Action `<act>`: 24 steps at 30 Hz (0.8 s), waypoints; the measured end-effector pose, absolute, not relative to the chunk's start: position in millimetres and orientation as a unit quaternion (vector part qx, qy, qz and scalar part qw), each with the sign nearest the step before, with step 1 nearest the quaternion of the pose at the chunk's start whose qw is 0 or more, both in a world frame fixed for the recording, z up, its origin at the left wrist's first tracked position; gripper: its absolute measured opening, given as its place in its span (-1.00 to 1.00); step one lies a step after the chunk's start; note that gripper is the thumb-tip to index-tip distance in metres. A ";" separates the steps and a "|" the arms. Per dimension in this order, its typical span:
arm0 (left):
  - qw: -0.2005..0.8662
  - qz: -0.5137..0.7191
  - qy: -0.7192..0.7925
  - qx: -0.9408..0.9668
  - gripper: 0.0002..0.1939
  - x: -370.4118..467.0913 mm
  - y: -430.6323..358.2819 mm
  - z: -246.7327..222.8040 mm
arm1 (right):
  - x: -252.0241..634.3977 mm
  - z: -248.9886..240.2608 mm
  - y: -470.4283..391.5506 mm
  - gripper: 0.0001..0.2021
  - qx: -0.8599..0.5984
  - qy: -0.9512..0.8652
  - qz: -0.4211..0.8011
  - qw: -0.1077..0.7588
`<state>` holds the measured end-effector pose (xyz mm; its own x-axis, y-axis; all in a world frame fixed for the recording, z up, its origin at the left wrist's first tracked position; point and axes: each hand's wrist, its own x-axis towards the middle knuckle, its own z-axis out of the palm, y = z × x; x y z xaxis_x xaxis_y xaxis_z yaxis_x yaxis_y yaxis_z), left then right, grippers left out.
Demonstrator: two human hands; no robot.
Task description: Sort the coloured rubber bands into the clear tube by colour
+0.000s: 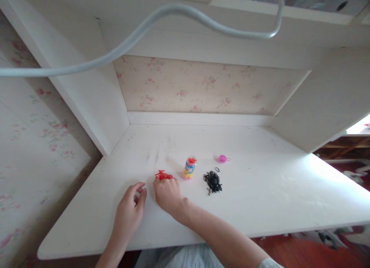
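My right hand is over the near side of a small pile of red bands, its fingers curled down and mostly hidden under the hand. To its left, my left hand rests on the table, fingers loosely bent, a gap between thumb and forefinger, holding nothing. A small clear jar stands upright and uncovered just right of the red pile, with red, blue, yellow and pink showing in it. Right of the jar lies a heap of black bands, with one loose black band above it.
A pink lid with a loop lies behind the black heap on the white table. White side panels and a back board enclose the table. A thick white cable hangs across the upper view.
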<state>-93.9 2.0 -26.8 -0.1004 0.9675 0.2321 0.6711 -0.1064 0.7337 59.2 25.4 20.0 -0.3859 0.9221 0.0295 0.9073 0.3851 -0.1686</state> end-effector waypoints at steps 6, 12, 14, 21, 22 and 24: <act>0.223 0.367 0.650 0.627 -0.59 -94.1 1.3 -28.6 | 72.6 26.8 7.2 -0.79 -0.553 -0.822 0.067 0.117; 0.197 0.331 0.651 0.654 -0.62 -92.7 1.0 -28.3 | 133.6 55.7 -15.2 -0.72 -0.561 -0.764 0.160 0.275; 0.194 0.329 0.647 0.659 -0.63 -92.0 1.1 -29.3 | 156.4 69.2 -11.6 -0.71 -0.578 -0.729 0.176 0.321; 0.182 0.337 0.634 0.672 -0.66 -90.7 0.7 -31.5 | 192.2 99.1 18.0 -0.74 -0.605 -0.717 0.133 0.320; 0.180 0.337 0.634 0.672 -0.66 -90.6 0.6 -31.4 | 191.8 100.1 20.7 -0.75 -0.608 -0.721 0.124 0.310; 0.177 0.339 0.631 0.676 -0.67 -90.7 0.5 -31.4 | 189.7 100.4 24.9 -0.76 -0.615 -0.728 0.106 0.286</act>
<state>-90.7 0.5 -31.4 -0.0247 0.9717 0.2348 0.7326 -0.1422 0.6656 189.7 24.9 100.4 -0.0812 0.9551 0.2851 0.8337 0.2218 -0.5057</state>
